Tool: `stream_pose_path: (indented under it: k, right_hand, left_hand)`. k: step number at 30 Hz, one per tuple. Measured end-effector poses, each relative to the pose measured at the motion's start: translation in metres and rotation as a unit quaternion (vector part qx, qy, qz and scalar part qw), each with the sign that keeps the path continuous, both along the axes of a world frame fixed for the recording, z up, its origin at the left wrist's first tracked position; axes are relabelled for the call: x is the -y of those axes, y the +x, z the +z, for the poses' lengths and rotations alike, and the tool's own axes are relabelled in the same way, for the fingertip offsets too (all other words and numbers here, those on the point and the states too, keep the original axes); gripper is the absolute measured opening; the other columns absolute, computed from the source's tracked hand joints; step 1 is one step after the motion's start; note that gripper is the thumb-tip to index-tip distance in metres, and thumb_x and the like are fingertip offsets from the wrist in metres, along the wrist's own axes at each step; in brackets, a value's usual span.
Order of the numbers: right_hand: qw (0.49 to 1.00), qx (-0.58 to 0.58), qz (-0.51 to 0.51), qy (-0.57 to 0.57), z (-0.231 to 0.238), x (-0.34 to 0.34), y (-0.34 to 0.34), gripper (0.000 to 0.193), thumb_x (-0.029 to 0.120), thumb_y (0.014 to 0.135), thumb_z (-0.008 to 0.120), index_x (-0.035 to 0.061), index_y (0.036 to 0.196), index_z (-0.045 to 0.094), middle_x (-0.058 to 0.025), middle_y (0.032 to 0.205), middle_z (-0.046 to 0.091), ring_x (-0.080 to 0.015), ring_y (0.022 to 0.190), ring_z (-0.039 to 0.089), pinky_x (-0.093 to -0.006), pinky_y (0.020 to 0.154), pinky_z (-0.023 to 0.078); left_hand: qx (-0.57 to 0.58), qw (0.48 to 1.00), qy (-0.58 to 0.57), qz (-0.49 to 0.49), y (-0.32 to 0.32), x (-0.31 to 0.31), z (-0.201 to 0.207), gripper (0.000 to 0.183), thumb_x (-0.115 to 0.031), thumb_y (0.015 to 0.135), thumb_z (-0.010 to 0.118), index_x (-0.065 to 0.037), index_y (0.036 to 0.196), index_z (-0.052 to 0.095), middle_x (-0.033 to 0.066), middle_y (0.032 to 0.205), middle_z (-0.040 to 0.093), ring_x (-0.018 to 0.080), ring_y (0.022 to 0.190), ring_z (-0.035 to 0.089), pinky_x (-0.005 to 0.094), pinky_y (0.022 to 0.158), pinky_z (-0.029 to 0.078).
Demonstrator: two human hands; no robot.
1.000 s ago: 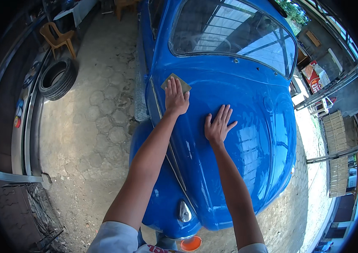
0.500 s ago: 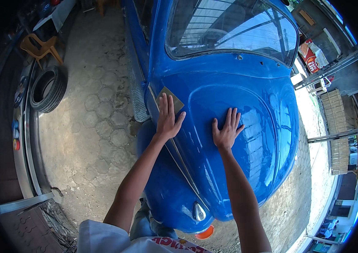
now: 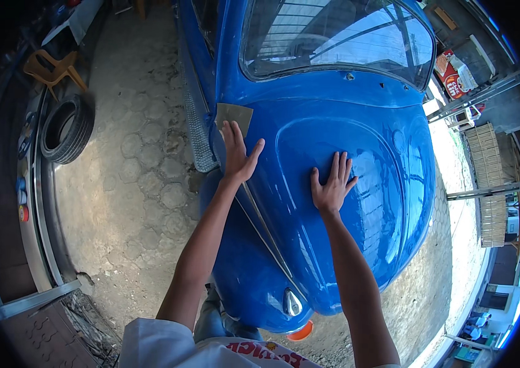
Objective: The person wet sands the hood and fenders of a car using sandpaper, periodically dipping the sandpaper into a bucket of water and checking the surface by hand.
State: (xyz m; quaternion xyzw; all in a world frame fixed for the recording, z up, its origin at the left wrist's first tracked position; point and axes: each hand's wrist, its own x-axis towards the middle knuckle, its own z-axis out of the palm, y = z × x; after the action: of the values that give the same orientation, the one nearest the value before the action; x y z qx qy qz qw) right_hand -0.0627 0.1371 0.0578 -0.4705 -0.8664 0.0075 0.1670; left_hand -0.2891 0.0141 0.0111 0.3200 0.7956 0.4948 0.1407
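The rounded hood [image 3: 297, 165] of a blue car lies under both of my hands. My left hand [image 3: 237, 156] rests with outstretched fingers on the hood's left side, thumb spread away. Under its fingertips is a brownish-grey sheet [image 3: 237, 114] that looks like sandpaper, its far part showing beyond the fingers. Flat on the middle of the hood lies my right hand [image 3: 332, 189], fingers spread and nothing seen in it. A chrome strip [image 3: 263, 225] runs along the seam between hood and fender, below my left hand.
The windshield [image 3: 336, 40] rises beyond the hood, and a headlight or lamp [image 3: 292, 302] sits on the near fender. An orange bucket [image 3: 300, 331] stands by the car's front. To the left are a loose tire [image 3: 68, 129] and a brown plastic chair [image 3: 53, 69] on the paved floor.
My left hand has slid slightly left, and the sheet has shifted farther up the hood and turned, showing more of itself. My right hand stays on nearly the same spot.
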Motion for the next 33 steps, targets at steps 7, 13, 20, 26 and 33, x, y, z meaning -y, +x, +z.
stream_pose_path:
  k: [7, 13, 20, 26, 33]
  right_hand:
    - [1.000, 0.003, -0.009, -0.003, -0.003, 0.001, 0.002, 0.080, 0.051, 0.092, 0.056, 0.0068, 0.156, 0.035, -0.0132, 0.166, 0.026, -0.0336, 0.155, 0.016, -0.0672, 0.119, 0.005]
    - [1.000, -0.004, 0.002, 0.001, 0.001, 0.003, -0.010, 0.081, 0.050, 0.092, 0.056, 0.0059, 0.156, 0.034, -0.0138, 0.165, 0.027, -0.0334, 0.155, 0.017, -0.0672, 0.119, 0.005]
    - [1.000, -0.010, 0.002, -0.006, 0.000, 0.006, 0.000, 0.081, 0.050, 0.092, 0.057, 0.0057, 0.156, 0.033, -0.0144, 0.165, 0.027, -0.0335, 0.155, 0.016, -0.0675, 0.119, 0.005]
    - [1.000, 0.000, -0.002, 0.000, -0.001, 0.002, 0.007, 0.081, 0.049, 0.092, 0.057, 0.0061, 0.157, 0.033, -0.0146, 0.165, 0.028, -0.0334, 0.155, 0.017, -0.0669, 0.119, 0.005]
    - [1.000, 0.002, 0.007, 0.003, 0.001, 0.003, -0.006, 0.079, 0.049, 0.093, 0.056, 0.0061, 0.156, 0.035, -0.0147, 0.165, 0.028, -0.0332, 0.155, 0.017, -0.0670, 0.119, 0.005]
  left_hand:
    - [-0.143, 0.987, -0.068, -0.013, -0.009, -0.012, 0.009, 0.115, -0.079, 0.093, 0.034, 0.012, 0.156, 0.002, 0.0358, 0.162, -0.004, 0.0469, 0.153, -0.003, 0.0563, 0.125, 0.007]
    - [-0.113, 0.992, -0.038, 0.044, -0.043, -0.032, 0.015, 0.113, -0.076, 0.093, 0.041, 0.009, 0.157, 0.001, 0.0325, 0.164, -0.009, 0.0446, 0.154, -0.005, 0.0556, 0.125, 0.009]
    - [-0.047, 0.999, 0.020, -0.010, 0.013, 0.008, -0.013, 0.113, -0.075, 0.094, 0.041, 0.008, 0.158, -0.001, 0.0324, 0.163, -0.010, 0.0462, 0.153, -0.009, 0.0613, 0.123, 0.006]
    - [-0.156, 0.985, -0.072, -0.012, -0.010, -0.018, 0.003, 0.108, -0.074, 0.095, 0.039, 0.006, 0.159, 0.002, 0.0356, 0.162, -0.010, 0.0447, 0.153, -0.011, 0.0627, 0.122, 0.005]
    - [-0.106, 0.994, -0.007, 0.033, -0.039, -0.022, 0.006, 0.111, -0.078, 0.092, 0.042, 0.002, 0.160, 0.005, 0.0318, 0.164, -0.009, 0.0448, 0.154, -0.007, 0.0596, 0.123, 0.011]
